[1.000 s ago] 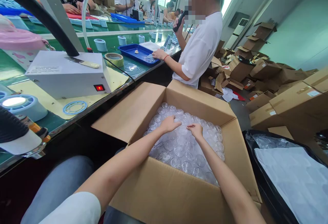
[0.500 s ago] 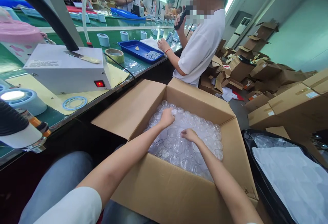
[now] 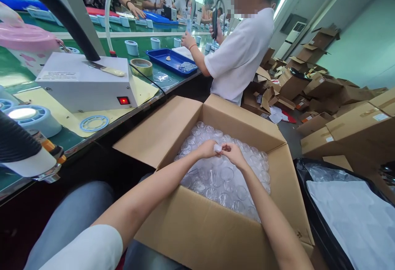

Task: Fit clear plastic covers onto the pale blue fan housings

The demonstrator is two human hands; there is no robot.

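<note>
An open cardboard box (image 3: 197, 224) sits before me, holding several clear plastic cups (image 3: 212, 177) in rows. Above the cups, my left hand (image 3: 207, 149) is closed around a small white translucent piece (image 3: 217, 148), whose exact kind I cannot make out. My right hand (image 3: 233, 154) meets it from the right, thumb and fingers pinched at the edge of that piece. Both hands are inside the box's opening, nearly touching each other. Part of the white piece is hidden by the fingers.
At left, a workbench carries a white device (image 3: 89, 82) with a lit red switch, a tape roll (image 3: 141, 67) and a blue tray (image 3: 171, 61). A co-worker (image 3: 234, 56) stands beyond the box. To the right are a black-lined container (image 3: 348, 216) and stacked cartons (image 3: 354, 126).
My left hand has moved right and toward me, and my right hand slightly up, so they now meet at the white piece. The co-worker's hands have lifted.
</note>
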